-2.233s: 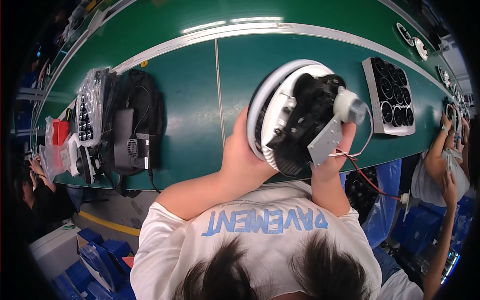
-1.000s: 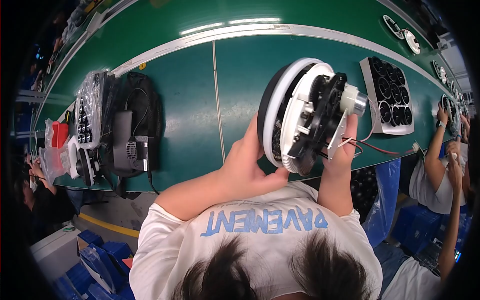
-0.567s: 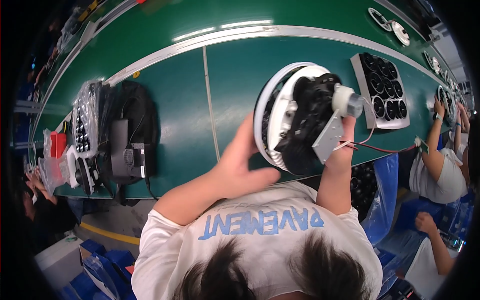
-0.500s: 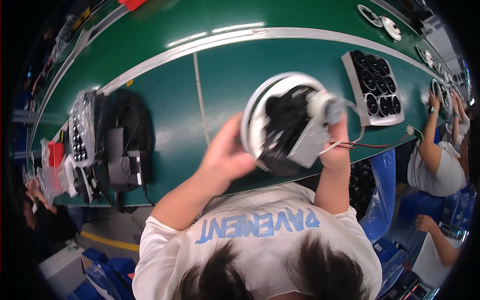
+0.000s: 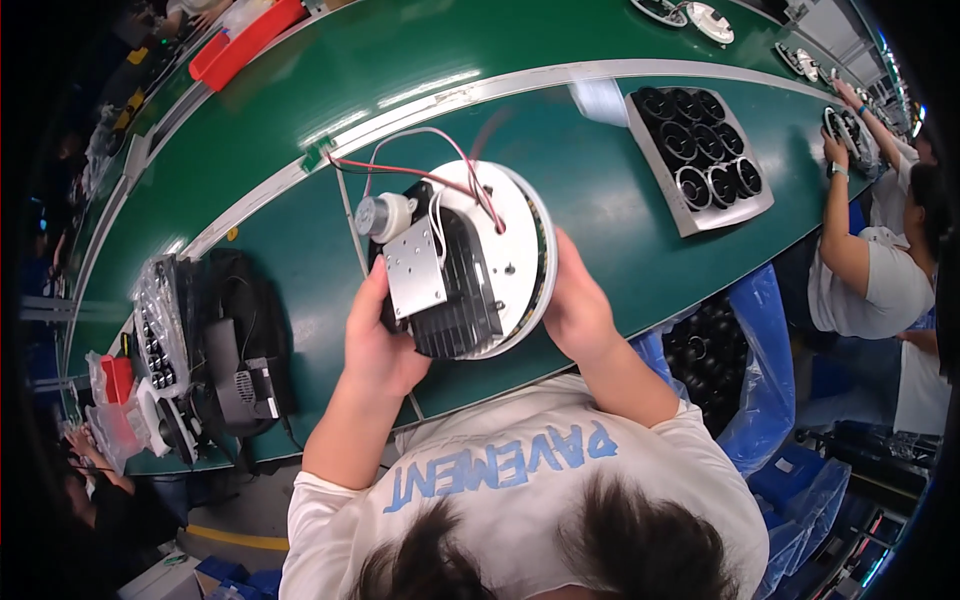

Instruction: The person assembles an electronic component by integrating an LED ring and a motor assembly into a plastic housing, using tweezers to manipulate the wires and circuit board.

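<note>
Between my hands, above the green bench, is a round white device [image 5: 515,255]. On its upward face sit a black ribbed housing [image 5: 465,290], a silver metal plate [image 5: 415,268] and a small cylindrical motor [image 5: 372,215]. Red, white and dark wires [image 5: 400,165] loop from the white disc to a small green connector [image 5: 318,155]. My left hand [image 5: 378,335] grips the side by the housing and plate. Curled round the opposite rim is my right hand [image 5: 580,305]. The fingers beneath the device are hidden.
A white tray of black round parts [image 5: 705,150] lies on the bench at right. On the left are a black bag [image 5: 250,340] and plastic-wrapped parts [image 5: 155,330]. A blue-lined bin of black pieces [image 5: 705,350] stands right of me. Co-workers [image 5: 875,260] sit farther right.
The device has turned between my hands, bringing the motor and plate from its right side to its left. Its wires now trail up and left. My view has shifted somewhat.
</note>
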`<state>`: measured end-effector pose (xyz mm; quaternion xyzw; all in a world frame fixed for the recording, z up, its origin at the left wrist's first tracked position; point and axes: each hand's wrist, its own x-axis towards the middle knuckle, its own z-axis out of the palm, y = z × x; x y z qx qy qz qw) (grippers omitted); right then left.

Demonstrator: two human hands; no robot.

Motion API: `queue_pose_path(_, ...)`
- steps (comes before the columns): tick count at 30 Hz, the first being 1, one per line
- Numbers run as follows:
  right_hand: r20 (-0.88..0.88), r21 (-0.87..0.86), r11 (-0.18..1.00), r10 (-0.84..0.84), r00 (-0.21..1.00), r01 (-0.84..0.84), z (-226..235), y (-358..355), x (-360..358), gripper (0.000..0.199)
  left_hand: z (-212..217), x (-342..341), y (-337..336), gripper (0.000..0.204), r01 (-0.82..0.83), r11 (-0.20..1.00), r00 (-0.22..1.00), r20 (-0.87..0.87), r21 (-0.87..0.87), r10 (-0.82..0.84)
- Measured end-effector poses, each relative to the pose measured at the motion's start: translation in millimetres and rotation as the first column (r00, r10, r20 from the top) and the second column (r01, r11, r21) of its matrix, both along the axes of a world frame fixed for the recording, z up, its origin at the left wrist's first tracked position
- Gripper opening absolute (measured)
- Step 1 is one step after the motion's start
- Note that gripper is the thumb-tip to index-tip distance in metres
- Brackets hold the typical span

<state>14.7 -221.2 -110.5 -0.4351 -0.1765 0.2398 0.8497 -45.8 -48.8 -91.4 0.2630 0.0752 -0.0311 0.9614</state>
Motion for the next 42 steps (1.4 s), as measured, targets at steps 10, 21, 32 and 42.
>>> queue_pose_path(10, 0.275, -0.041, 0.983, -0.162, 0.948, 0.179, -39, 12, -15, 0.053, -15, -5, -16, 0.049, 0.231, 0.965, 0.972, 0.083, -0.125, -0.221)
queue_pose_path(21, -0.171, 0.038, 0.999, -0.025, 0.985, 0.032, -2, -12, 11, 0.052, 1, -5, -20, 0.047, 0.009, 0.965, 1.000, -0.004, 0.264, -0.008)
queue_pose_path(32, 0.201, -0.179, 0.981, -0.043, 0.979, 0.080, 29, -18, 9, 0.055, 12, -4, -16, 0.051, -0.028, 0.907, 0.999, 0.027, 0.420, 0.018)
queue_pose_path(42, 0.280, -0.294, 0.943, -0.074, 0.957, 0.158, 10, -23, 15, 0.048, 9, -3, -9, 0.052, -0.003, 0.913, 1.000, 0.024, 0.408, -0.007)
